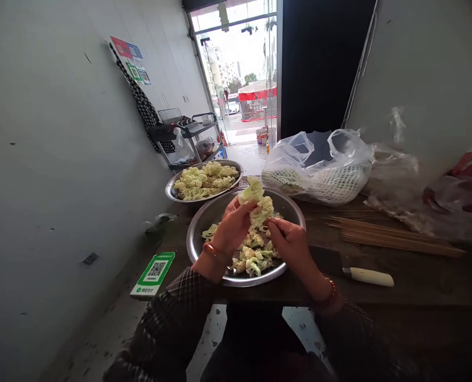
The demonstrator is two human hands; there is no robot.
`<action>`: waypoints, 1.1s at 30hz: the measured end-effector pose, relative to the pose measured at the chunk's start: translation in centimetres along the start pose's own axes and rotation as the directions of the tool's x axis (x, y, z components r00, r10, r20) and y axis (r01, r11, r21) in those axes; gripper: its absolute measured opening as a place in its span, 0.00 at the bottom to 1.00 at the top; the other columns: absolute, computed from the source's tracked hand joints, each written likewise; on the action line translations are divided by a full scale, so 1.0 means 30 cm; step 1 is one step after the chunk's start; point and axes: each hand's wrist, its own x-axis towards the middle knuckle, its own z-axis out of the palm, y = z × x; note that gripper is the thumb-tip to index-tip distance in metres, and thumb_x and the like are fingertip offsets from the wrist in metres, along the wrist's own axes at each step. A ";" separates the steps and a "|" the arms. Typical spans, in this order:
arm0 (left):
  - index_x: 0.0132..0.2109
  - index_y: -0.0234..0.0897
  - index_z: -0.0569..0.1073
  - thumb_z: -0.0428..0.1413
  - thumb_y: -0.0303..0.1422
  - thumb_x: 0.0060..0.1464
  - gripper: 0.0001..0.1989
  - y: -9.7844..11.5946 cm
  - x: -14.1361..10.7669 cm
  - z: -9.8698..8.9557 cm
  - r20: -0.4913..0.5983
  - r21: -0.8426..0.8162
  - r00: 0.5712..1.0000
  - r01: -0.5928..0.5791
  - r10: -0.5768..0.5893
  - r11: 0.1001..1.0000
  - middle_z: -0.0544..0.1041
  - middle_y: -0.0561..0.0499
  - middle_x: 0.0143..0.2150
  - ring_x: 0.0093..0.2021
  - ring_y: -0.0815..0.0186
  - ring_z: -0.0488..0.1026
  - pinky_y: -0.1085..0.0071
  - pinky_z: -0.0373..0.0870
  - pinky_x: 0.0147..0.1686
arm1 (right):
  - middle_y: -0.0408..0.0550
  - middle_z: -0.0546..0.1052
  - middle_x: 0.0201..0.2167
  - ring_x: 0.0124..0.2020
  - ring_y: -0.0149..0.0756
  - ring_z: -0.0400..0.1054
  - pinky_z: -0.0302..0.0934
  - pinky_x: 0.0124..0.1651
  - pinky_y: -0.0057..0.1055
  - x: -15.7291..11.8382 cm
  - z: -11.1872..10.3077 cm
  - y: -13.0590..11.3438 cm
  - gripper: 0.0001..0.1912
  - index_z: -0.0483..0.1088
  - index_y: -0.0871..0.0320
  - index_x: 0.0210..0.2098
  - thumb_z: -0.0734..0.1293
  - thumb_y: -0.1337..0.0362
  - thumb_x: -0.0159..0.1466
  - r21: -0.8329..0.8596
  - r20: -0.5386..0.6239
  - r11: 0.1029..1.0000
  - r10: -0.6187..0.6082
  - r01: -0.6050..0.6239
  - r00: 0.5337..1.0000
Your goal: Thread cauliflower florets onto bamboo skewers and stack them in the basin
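Checked sleeves [172,323] come first, lowest in the head view, with both forearms being reached forward and angled inward over the near metal basin [194,254]. Up at the centre, the left hand [233,225] is raised above the basin, its wrist ringed by a bangle [215,250], and yes, the cauliflower pieces [260,209] are gripped there, thumb laid across them. From the other side the right hand [289,241] is brought in, a beaded bracelet [332,287] worn on its wrist, thumb and forefinger pinched closed at the lower right edge of the pieces; what is caught between those fingertips is too small to tell. So the cauliflower is held between the two hands, upper ends poking above the left fingers, with loose florets [254,254] seen directly below in the basin. Just beyond, to the left, a farther bowl [172,193] is heaped with more cauliflower [204,180] and thin sticks. Over on the right, a bundle of skewers [395,236] is laid on the dark table [411,297], and nearer, a knife [371,276] is seen with its pale handle pointed right. Behind the basin, netted produce is wrapped in a clear plastic bag [319,170]; at the left edge, a green-and-white code card [154,273] is set down.
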 end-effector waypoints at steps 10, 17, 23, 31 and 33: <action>0.40 0.34 0.74 0.67 0.29 0.44 0.15 0.003 0.017 -0.017 -0.080 -0.059 0.996 -0.033 0.028 0.998 0.77 0.54 0.32 0.31 0.70 0.73 0.73 0.68 0.34 | 0.46 0.77 0.22 0.26 0.38 0.72 0.62 0.27 0.30 -0.011 -0.001 -0.002 0.18 0.81 0.58 0.39 0.63 0.55 0.68 -0.063 0.053 0.998 0.033 -0.030 0.998; 0.40 0.35 0.72 0.67 0.28 0.43 0.16 -0.008 0.012 -0.014 -0.073 -0.081 0.997 -0.023 0.017 0.996 0.75 0.54 0.31 0.31 0.70 0.72 0.72 0.67 0.34 | 0.44 0.73 0.19 0.25 0.37 0.68 0.61 0.27 0.29 -0.020 -0.005 -0.006 0.17 0.79 0.58 0.36 0.63 0.54 0.69 -0.044 0.071 0.998 0.042 -0.039 0.997; 0.41 0.34 0.72 0.69 0.30 0.43 0.18 -0.015 0.002 -0.004 -0.013 -0.027 1.000 -0.016 0.016 1.000 0.75 0.54 0.32 0.30 0.71 0.71 0.73 0.66 0.33 | 0.42 0.70 0.19 0.24 0.33 0.64 0.58 0.28 0.28 -0.019 -0.015 -0.010 0.18 0.76 0.59 0.31 0.63 0.53 0.68 -0.050 0.066 0.998 0.051 -0.048 0.997; 0.43 0.35 0.74 0.69 0.39 0.47 0.19 -0.018 0.008 -0.018 -0.020 0.066 0.998 -0.062 0.063 0.996 0.77 0.52 0.36 0.34 0.70 0.73 0.73 0.68 0.36 | 0.38 0.65 0.17 0.21 0.30 0.60 0.56 0.27 0.28 -0.010 -0.013 -0.023 0.18 0.79 0.59 0.34 0.64 0.53 0.67 0.014 0.087 0.993 0.120 -0.121 0.989; 0.42 0.36 0.75 0.67 0.42 0.49 0.19 -0.013 0.014 -0.029 -0.057 0.097 0.994 -0.087 0.093 0.991 0.76 0.52 0.35 0.33 0.69 0.72 0.73 0.68 0.35 | 0.39 0.66 0.17 0.22 0.31 0.60 0.57 0.28 0.28 -0.009 -0.013 -0.027 0.17 0.79 0.59 0.34 0.65 0.53 0.67 0.002 0.094 0.994 0.112 -0.113 0.989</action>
